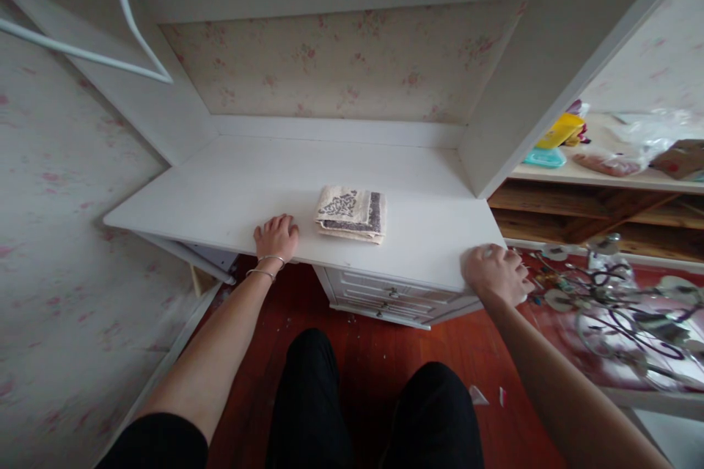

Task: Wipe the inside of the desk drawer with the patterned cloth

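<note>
A folded beige towel with a dark grey pattern (pixel 352 214) lies on the white desk (pixel 264 176), near the middle of its front edge. My left hand (pixel 276 237), with two thin bangles at the wrist, rests on that edge left of the towel. Its fingers are slightly bent and lie on the desktop, apart from the towel. At the desk's front right corner, my right hand (pixel 495 271) is wrapped over the edge. It is a little blurred, and the underside of its grip is hidden.
White drawers (pixel 385 297) stand under the desk. A metal chandelier (pixel 632 308) lies at the right. Behind it, a shelf (pixel 599 172) bears bags and a yellow item (pixel 561 130). A white metal frame (pixel 132 29) juts in at upper left. Scraps lie on the red floor (pixel 379 352).
</note>
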Demonstrator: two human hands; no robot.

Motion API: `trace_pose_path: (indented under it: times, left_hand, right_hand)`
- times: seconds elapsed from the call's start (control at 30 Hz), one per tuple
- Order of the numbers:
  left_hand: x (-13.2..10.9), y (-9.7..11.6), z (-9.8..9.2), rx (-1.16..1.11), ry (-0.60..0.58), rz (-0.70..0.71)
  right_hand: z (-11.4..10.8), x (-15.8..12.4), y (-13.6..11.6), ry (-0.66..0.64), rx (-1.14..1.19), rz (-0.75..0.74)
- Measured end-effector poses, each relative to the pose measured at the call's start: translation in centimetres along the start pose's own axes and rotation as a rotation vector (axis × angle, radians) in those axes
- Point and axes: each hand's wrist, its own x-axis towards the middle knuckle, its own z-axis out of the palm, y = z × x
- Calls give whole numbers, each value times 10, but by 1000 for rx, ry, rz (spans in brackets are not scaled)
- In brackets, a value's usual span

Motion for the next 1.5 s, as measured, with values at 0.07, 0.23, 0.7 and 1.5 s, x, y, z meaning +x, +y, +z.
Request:
trace_pose_path:
  times: [0.07,0.23,0.7,1.5]
  left_hand:
    - [-1,1,-2,1,-8,-9]
    - [-1,3,-5,6,-11,-13]
    - [-1,2,-2,11,15,15]
    - [-15,-20,-34,-656,124,5]
  right_hand:
    - [2,1,0,5,-3,1]
    - [2,2,0,4,-7,2]
    - [-4,-2,-2,10,14,2]
    - [53,-302,229,-524,709,236]
